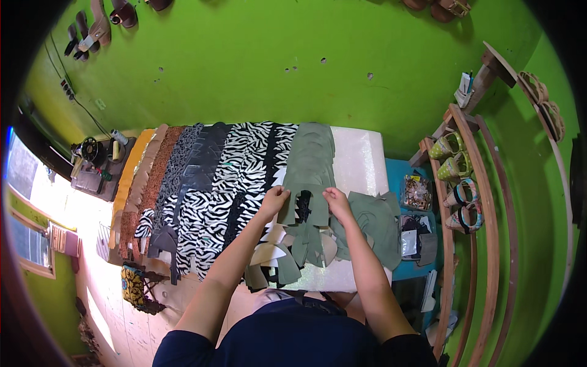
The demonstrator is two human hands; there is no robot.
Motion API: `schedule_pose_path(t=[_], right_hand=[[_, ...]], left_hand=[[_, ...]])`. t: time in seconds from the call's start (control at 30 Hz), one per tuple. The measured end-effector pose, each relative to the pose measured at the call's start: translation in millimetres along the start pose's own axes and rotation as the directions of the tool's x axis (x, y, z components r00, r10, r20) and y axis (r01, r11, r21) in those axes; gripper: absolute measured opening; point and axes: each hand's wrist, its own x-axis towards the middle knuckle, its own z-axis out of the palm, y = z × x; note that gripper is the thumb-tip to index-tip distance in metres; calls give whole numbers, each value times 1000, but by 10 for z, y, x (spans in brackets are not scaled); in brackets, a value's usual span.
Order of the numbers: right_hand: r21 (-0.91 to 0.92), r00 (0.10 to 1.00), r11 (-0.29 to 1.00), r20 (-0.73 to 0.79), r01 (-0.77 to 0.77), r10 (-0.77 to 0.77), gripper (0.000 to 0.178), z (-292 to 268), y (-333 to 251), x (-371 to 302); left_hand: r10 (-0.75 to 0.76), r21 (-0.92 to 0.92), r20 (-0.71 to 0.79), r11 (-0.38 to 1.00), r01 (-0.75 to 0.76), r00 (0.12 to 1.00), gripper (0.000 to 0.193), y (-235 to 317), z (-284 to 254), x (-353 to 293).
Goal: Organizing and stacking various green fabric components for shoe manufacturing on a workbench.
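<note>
My left hand (276, 200) and my right hand (337, 203) pinch opposite sides of a grey-green cut-out piece (318, 210), shaped like an upside-down U. Black material shows through its central gap. Just beyond it, a row of overlapping grey-green cut pieces (310, 150) runs to the table's far edge. More loose green pieces (306, 243) lie below the held one, mixed with beige and white scraps (267, 252). Right of my right hand spreads a pile of larger green pieces (374, 223). Whether the held piece is leather or cloth I cannot tell.
Overlapping rows of zebra-print pieces (199, 214), dark grey pieces (210, 156) and yellow pieces (136, 164) cover the table's left. The white tabletop (359, 156) shows at right. Beyond it stand tubs of small parts (417, 191) and a wooden rack (483, 244) with sandals (463, 205).
</note>
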Motion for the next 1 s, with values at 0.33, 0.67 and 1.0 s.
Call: schedule_pose_path(t=[0.33, 0.67, 1.0], right_hand=[[-389, 952, 906, -177, 166, -251, 22, 228, 30, 298], [-601, 860, 663, 493, 447, -132, 20, 141, -48, -329], [-567, 870, 774, 490, 283, 41, 15, 79, -311, -504]], left_hand=[[225, 357, -172, 922, -152, 959, 26, -238, 0, 355], [430, 381, 145, 807, -451, 891, 22, -266, 296, -217], [214, 302, 310, 902, -309, 926, 22, -224, 386, -471]])
